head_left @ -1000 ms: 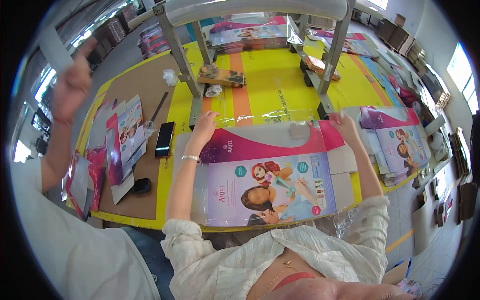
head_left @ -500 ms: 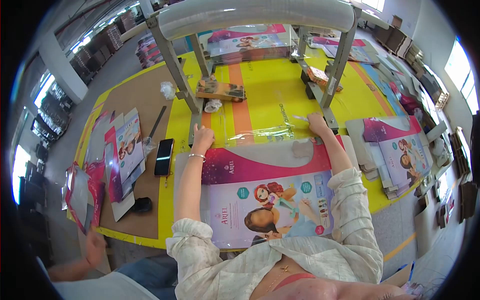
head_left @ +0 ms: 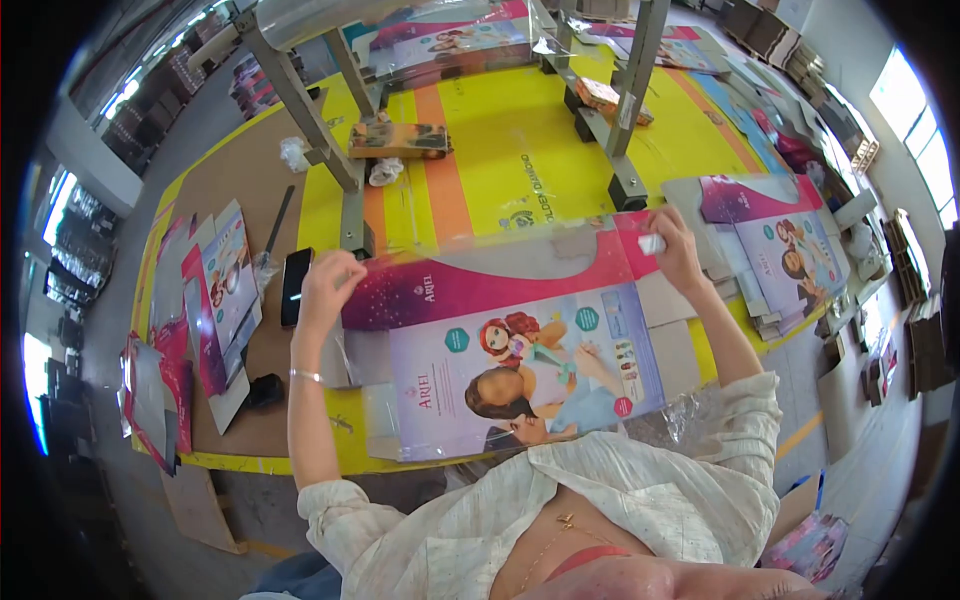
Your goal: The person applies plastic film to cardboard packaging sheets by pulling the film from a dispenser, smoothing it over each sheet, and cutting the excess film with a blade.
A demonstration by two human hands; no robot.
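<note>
A flat printed cardboard box panel (head_left: pixel 520 385) with "Ariel" lettering lies in front of me on the table's near edge. Clear plastic film (head_left: pixel 480 238) stretches across its far side, between my two hands. My left hand (head_left: pixel 330 290) is closed in a pinch at the film's left corner, above the panel's upper left. At the upper right, my right hand (head_left: pixel 675 245) is closed on the film's other corner. A small white piece (head_left: pixel 651 243) shows at its fingers; its kind I cannot make out.
A metal stand (head_left: pixel 625 90) carries a film roll (head_left: pixel 320 15) beyond the panel. More printed panels lie in stacks at right (head_left: pixel 785 250) and left (head_left: pixel 228 300). A phone (head_left: pixel 296 287) rests left of my left hand. A patterned block (head_left: pixel 400 140) sits by the stand.
Both hands have come away from the stand's feet towards me and spread wider, drawing the film over the panel. My view has shifted. Another person's hand at lower left has gone from view.
</note>
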